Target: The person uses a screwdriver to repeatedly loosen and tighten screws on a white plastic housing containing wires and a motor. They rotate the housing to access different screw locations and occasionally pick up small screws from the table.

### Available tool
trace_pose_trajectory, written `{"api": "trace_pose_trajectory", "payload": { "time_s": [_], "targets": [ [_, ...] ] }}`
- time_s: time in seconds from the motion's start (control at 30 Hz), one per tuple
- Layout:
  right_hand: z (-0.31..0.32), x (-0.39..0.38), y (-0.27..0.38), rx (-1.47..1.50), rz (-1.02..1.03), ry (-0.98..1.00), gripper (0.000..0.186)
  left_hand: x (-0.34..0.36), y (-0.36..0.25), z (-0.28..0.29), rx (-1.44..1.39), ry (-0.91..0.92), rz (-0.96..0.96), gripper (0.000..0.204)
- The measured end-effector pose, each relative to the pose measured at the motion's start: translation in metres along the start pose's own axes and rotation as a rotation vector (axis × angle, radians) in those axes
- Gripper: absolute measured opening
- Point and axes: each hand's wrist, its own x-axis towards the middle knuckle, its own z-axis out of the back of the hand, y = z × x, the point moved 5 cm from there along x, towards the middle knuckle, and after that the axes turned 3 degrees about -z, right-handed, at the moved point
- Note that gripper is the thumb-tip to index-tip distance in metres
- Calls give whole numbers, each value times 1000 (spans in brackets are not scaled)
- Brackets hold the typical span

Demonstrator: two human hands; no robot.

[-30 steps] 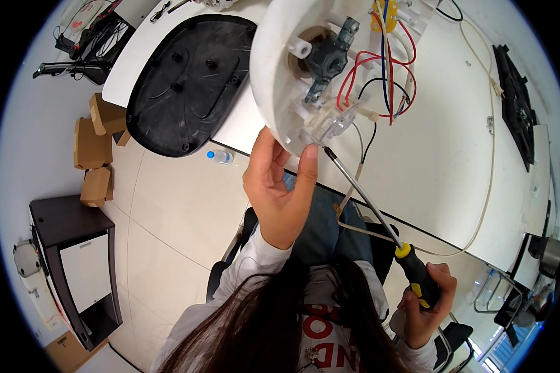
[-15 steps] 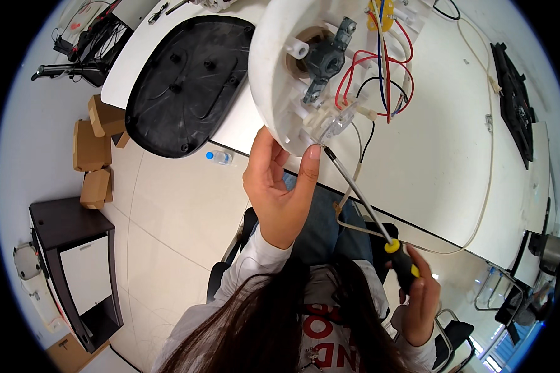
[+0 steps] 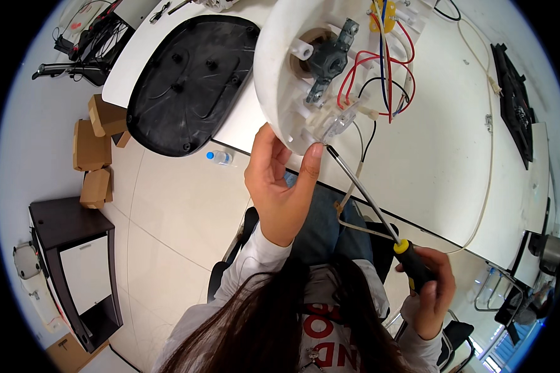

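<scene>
My left hand (image 3: 280, 193) grips the lower rim of a white plastic housing (image 3: 269, 81), thumb on the near edge and fingers behind it. In my right hand (image 3: 438, 289) is a screwdriver (image 3: 413, 261) with a black and yellow handle and a long metal shaft. Its tip is close to my left thumb, at the housing's bottom edge beside a clear plastic part (image 3: 341, 123); whether it sits in a screw I cannot tell. Inside the housing is a dark grey bracket (image 3: 330, 61), with red wires (image 3: 356, 65) looping to its right and a yellow component (image 3: 382, 17) above.
A black plastic cover (image 3: 190, 87) lies left on the white table (image 3: 442, 161). A pale cable (image 3: 493, 149) runs along the right. Cardboard boxes (image 3: 92, 146), a water bottle (image 3: 219, 158) and a dark cabinet (image 3: 71, 217) are on the floor side at left.
My right hand and the screwdriver handle have shifted slightly right, and the grip on the handle has changed. The housing and my left hand have barely moved.
</scene>
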Motion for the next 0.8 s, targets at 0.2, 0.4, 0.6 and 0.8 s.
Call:
{"api": "trace_pose_trajectory", "payload": {
  "time_s": [0.2, 0.4, 0.6, 0.8],
  "targets": [
    [2, 5, 1, 14, -182, 196, 38, 0, 0, 1, -18, -6, -18, 44],
    [9, 11, 9, -229, 78, 131, 36, 1, 0, 1, -21, 6, -8, 45],
    [8, 11, 19, -372, 363, -71, 41, 1, 1, 2, -33, 15, -14, 46],
    [7, 14, 1, 23, -32, -39, 31, 1, 3, 3, -35, 16, -16, 47]
  ]
}}
